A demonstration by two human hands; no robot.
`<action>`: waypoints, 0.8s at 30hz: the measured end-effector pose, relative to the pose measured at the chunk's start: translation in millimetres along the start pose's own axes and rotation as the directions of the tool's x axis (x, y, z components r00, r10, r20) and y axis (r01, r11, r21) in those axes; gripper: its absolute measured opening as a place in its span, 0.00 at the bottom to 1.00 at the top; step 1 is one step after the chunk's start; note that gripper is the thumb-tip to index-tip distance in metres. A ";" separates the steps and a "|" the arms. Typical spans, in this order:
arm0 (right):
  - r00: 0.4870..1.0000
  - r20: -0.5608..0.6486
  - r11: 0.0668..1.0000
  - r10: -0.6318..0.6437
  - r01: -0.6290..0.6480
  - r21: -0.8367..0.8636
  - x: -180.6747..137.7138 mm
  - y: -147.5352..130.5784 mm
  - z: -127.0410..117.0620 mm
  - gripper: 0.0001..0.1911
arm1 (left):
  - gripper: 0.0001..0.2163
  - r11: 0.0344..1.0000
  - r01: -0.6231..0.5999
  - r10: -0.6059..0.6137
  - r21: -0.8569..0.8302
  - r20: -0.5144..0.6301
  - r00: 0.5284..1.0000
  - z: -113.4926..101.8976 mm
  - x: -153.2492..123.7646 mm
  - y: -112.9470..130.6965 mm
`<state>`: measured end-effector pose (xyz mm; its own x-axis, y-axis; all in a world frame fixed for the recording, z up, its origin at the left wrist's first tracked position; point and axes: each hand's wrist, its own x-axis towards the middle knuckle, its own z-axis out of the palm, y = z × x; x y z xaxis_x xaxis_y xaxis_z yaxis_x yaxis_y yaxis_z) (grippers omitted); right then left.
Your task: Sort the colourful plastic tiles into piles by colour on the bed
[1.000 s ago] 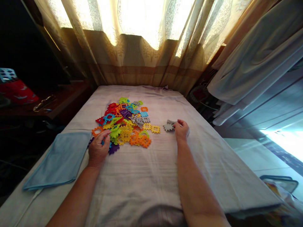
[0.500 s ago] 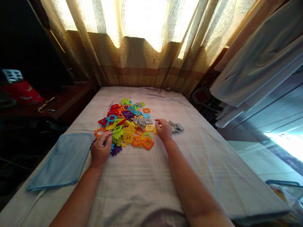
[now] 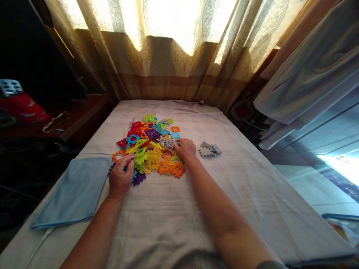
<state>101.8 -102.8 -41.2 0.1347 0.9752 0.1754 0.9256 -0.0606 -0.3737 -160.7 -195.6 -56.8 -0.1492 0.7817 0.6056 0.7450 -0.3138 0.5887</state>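
A heap of colourful plastic interlocking tiles (image 3: pixel 153 161) with notched edges lies on the bed-like covered surface. At its right side, my right hand (image 3: pixel 185 148) has its fingers closed on the edge of a grey tile (image 3: pixel 167 143); its fingertips are partly hidden. Curved loosely at the heap's left front edge, my left hand (image 3: pixel 122 175) holds nothing I can see, its thumb apart from the fingers. It is close to a green tile (image 3: pixel 140 157) and a purple tile (image 3: pixel 139 178). Apart from the heap, to the right, sits a small pile of grey tiles (image 3: pixel 209 150).
A folded blue cloth (image 3: pixel 74 190) lies left of my left arm, with a white cord (image 3: pixel 42 239) coming from under it. Beyond the pale sheet (image 3: pixel 168 224) hang curtains (image 3: pixel 168 71). A dark wooden stand (image 3: pixel 81 116) with a red container (image 3: pixel 24 108) is at the left.
My right hand has moved left from beside the small grey pile to the grey tile in the heap. My left hand has hardly moved. The view has shifted slightly.
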 end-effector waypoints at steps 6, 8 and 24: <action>0.997 -0.068 0.998 -0.035 0.038 0.040 0.4 9.5 2.6 0.17 | 0.12 1.000 0.013 -0.013 -0.003 0.005 1.000 0.0 -0.5 -1.1; 0.988 -0.149 0.996 -0.040 0.052 0.077 -1.8 21.8 -4.2 0.19 | 0.12 1.000 0.013 -0.013 -0.004 0.016 1.000 -0.2 -0.4 -1.3; 0.906 -0.156 0.918 0.393 -0.395 0.019 -8.5 114.0 -61.0 0.21 | 0.11 1.000 0.022 -0.022 -0.002 0.002 1.000 -2.2 -1.8 1.3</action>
<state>227.8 -131.0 -29.8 0.5414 0.8265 0.1544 0.7899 -0.4371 -0.4300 -160.8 -198.6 -55.9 -0.1646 0.7896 0.5911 0.7404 -0.2970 0.6030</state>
